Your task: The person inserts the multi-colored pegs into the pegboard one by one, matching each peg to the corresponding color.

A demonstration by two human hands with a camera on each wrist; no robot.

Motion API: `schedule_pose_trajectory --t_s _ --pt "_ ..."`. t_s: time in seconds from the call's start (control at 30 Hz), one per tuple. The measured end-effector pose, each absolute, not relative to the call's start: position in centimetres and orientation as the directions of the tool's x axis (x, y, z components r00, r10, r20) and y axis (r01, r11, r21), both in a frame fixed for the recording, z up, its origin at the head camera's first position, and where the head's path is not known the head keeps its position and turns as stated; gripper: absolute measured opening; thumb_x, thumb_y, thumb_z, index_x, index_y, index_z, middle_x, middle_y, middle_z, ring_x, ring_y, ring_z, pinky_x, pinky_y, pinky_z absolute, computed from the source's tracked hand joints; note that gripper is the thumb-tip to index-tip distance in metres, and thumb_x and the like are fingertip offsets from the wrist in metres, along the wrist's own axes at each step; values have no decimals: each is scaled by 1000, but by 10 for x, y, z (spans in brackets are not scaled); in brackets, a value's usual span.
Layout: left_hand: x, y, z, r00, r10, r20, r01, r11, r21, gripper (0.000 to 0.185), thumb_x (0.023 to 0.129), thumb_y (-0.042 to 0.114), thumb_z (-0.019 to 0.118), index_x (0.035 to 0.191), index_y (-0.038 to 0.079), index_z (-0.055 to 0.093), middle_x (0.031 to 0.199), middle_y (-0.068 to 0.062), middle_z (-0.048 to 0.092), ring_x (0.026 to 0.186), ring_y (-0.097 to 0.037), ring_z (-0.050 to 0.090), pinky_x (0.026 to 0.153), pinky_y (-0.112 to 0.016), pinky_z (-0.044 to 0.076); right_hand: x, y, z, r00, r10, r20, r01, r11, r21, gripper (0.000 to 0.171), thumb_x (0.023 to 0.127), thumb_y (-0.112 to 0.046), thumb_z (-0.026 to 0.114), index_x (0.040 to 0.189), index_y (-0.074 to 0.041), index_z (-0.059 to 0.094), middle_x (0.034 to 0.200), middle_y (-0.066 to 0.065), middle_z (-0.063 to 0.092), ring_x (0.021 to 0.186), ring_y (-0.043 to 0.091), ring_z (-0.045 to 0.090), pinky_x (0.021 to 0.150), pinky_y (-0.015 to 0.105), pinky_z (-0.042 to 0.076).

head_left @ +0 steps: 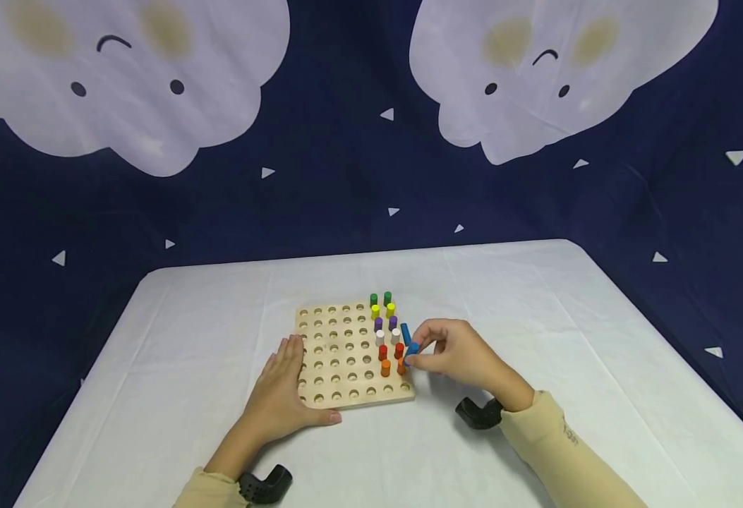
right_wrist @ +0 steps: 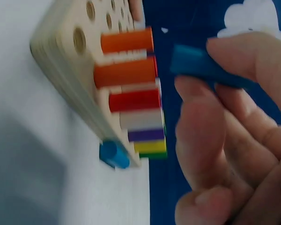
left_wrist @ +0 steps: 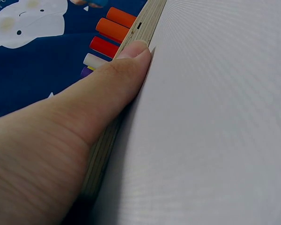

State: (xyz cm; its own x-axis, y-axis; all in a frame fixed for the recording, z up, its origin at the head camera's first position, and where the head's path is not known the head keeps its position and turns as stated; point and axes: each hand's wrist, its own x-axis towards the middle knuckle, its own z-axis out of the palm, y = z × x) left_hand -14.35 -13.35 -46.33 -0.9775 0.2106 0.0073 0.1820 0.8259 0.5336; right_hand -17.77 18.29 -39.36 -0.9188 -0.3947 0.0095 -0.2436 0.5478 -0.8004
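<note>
A wooden pegboard (head_left: pixel 333 360) lies on the table, pegs standing in its two right-hand columns. My left hand (head_left: pixel 279 402) rests against its left side, fingers straight, with the thumb (left_wrist: pixel 117 70) along the near edge. Between thumb and fingertips, my right hand (head_left: pixel 456 353) pinches a blue peg (right_wrist: pixel 201 65) over the near right part of the board, above the orange peg (right_wrist: pixel 124 72). Another blue peg (head_left: pixel 406 334) lies beside the board's right edge, close to the white peg (head_left: pixel 396 336).
Farther back stand red (head_left: pixel 382 352), purple (head_left: pixel 379 324), yellow (head_left: pixel 375 311) and green (head_left: pixel 374 300) pegs. The nearest row holds bare holes (head_left: pixel 371 391). A white cloth (head_left: pixel 219 331) covers the table, with a dark blue cloud-print curtain (head_left: pixel 346 141) behind.
</note>
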Motion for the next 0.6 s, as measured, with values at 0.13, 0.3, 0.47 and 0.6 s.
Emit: schedule_pose_trajectory --t_s 0.13,0.3,0.47,0.6 --pt "-143 -133 -463 -978 210 8 182 827 532 156 49 83 77 158 -2 4 166 -18 3 155 -34 3 126 -53 9 -167 174 -394 -878 -478 -8 -290 546 -786 16 78 -25 85 81 -23 69 81 -10 71 50 6 46 45 20 39" --pt "-143 -133 -462 -979 203 3 172 824 540 156 49 82 78 157 -3 5 166 -19 3 155 -35 3 126 -53 8 -159 162 -399 -859 -511 11 -368 605 -706 15 79 -25 84 82 -29 69 80 -19 71 57 5 49 50 20 40" --pt "-144 -133 -462 -979 206 6 176 824 538 156 48 83 78 157 -3 6 166 -19 3 155 -35 3 126 -53 8 -156 155 -407 -853 -520 49 -431 648 -628 15 81 -22 82 88 -30 70 82 -22 72 56 1 52 59 21 43" --pt "-144 -133 -462 -978 210 12 183 824 537 157 48 83 78 158 -3 5 166 -19 3 155 -35 3 126 -54 9 -155 153 -409 -850 -523 63 -447 653 -611 13 81 -23 81 89 -28 71 84 -19 73 63 0 58 66 21 45"
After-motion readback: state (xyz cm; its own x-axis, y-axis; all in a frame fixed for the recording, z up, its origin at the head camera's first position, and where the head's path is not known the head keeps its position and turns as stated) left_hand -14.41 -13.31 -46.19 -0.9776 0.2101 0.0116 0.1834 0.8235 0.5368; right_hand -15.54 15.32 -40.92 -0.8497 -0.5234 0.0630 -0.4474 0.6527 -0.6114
